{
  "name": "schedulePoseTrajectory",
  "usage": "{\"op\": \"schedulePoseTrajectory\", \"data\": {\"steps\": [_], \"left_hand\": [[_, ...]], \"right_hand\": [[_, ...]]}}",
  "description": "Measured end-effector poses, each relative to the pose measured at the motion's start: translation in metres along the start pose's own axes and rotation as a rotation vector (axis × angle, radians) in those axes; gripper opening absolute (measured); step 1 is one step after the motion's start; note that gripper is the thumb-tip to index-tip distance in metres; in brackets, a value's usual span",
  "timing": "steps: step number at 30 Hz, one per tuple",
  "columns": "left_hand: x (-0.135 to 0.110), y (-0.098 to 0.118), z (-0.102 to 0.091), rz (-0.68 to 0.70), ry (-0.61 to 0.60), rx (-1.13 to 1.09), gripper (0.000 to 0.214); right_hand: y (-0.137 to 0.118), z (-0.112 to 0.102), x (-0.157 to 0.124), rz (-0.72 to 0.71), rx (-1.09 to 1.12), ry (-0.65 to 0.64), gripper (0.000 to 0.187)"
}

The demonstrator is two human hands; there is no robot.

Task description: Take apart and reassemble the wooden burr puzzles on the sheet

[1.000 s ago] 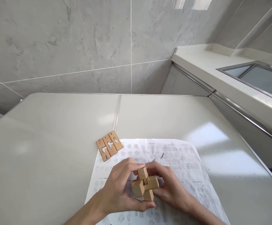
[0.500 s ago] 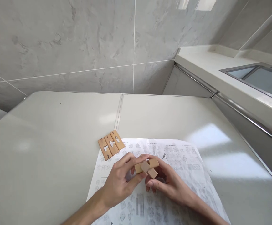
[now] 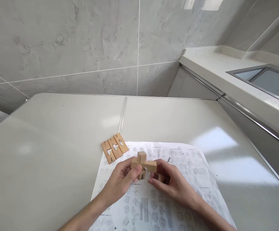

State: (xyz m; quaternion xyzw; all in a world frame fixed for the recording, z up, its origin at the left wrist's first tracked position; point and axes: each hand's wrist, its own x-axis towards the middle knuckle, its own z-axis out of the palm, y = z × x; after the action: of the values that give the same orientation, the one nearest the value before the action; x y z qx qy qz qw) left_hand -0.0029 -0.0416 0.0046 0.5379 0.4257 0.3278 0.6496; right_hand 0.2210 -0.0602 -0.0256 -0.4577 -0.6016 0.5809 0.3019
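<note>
A wooden cross-shaped puzzle of interlocked numbered blocks is held upright just above a printed instruction sheet. My left hand grips its left side with thumb and fingers closed on it. My right hand holds the right arm and underside of the puzzle, fingers curled on it. Three flat wooden pieces with cut-out slots and numbers lie side by side on the table, just beyond the sheet's upper left corner.
A grey tiled wall rises behind the table. A white counter with a sunken steel sink runs along the right, with a gap between it and the table. A seam splits the tabletop down the middle.
Both hands have turned the puzzle over and moved it slightly away from me; one block now points up and number marks face me. The three flat pieces have not moved.
</note>
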Motion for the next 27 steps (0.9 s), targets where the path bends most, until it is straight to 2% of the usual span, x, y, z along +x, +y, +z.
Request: {"op": "schedulePoseTrajectory", "data": {"steps": [2, 5, 11, 16, 20, 27], "left_hand": [[0.002, 0.0, -0.001, -0.023, 0.031, -0.049, 0.056], [0.004, 0.0, 0.002, -0.067, -0.013, -0.135, 0.052], [0.005, -0.001, 0.006, -0.106, -0.045, -0.184, 0.045], [0.005, 0.0, 0.004, -0.12, -0.057, -0.165, 0.045], [0.005, 0.002, 0.004, -0.131, -0.079, -0.151, 0.045], [0.005, -0.002, 0.002, -0.14, -0.102, -0.109, 0.046]], "right_hand": [[0.006, 0.002, 0.001, -0.098, -0.138, 0.087, 0.012], [0.013, 0.006, 0.002, -0.209, -0.275, 0.147, 0.016], [0.017, 0.009, -0.001, -0.262, -0.37, 0.157, 0.022], [0.016, 0.007, -0.002, -0.248, -0.346, 0.162, 0.034], [0.013, 0.005, -0.002, -0.286, -0.306, 0.132, 0.021], [0.011, 0.004, 0.0, -0.378, -0.343, 0.164, 0.015]]}}
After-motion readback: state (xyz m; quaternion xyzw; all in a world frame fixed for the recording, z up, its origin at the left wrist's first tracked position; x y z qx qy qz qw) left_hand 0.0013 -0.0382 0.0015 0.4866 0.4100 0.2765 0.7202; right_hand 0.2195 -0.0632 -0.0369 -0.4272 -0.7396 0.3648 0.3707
